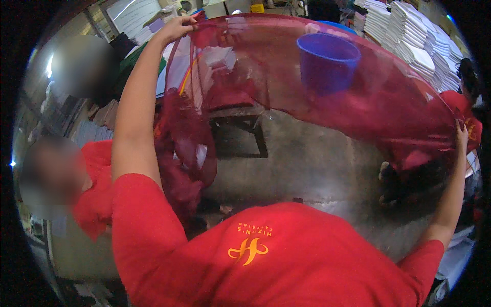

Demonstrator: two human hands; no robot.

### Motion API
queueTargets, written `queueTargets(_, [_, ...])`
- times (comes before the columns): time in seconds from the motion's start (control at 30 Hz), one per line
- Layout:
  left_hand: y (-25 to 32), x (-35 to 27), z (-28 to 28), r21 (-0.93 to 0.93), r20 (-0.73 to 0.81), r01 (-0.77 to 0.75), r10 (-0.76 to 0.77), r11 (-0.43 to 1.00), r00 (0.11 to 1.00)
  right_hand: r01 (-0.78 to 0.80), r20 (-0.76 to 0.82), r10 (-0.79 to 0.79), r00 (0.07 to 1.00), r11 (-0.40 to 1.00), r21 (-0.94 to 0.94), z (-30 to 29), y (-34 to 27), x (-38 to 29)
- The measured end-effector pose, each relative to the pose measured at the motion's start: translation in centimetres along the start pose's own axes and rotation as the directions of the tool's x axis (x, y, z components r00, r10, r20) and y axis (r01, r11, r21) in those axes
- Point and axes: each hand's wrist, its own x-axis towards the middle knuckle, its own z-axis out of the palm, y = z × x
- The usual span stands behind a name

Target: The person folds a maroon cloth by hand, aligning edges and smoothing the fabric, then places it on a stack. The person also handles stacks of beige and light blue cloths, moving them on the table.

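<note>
A sheer dark red fabric (383, 111) is spread wide between my raised arms. My left hand (178, 28) pinches its upper left edge, and more of the cloth hangs in folds below that side. Far to the right, my right hand (461, 134) grips the opposite end of the edge. Through the thin weave I can make out a blue plastic bucket (329, 63) and a low table or stool, whose dark frame (261, 138) shows under the hem.
Stacks of folded white cloth (406, 42) rise at the back right. People in red shirts are close by: one on my left (94, 184), another past my right hand (456, 101). More folded cloth (92, 132) lies at left. Below is a grey concrete floor (307, 161).
</note>
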Motion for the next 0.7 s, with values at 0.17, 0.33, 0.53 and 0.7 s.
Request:
queueTargets(0.17, [-0.1, 5.2, 1.9, 0.051, -0.077, -0.041, 0.045, 0.998, 0.996, 0.063, -0.068, -0.086, 0.994, 0.955, -0.290, -3.6, 4.4, 0.1])
queueTargets(0.33, [-0.1, 10.8, 4.1, -0.026, -0.053, -0.126, 0.124, 0.992, 0.991, 0.120, -0.055, -0.147, 0.988, 0.935, -0.335, -3.5, 8.7, 2.2])
queueTargets(0.53, [-2.7, 20.3, 8.7, -0.116, -0.039, -0.129, 0.126, 0.985, 0.991, 0.114, -0.002, -0.131, 0.991, 0.866, -0.487, -1.6, 15.2, 9.5])
queueTargets(0.7, [-3.8, 26.3, 11.0, -0.137, -0.018, -0.057, 0.055, 0.989, 0.998, 0.035, -0.022, -0.045, 0.999, 0.938, -0.344, 3.4, 21.9, 17.5])
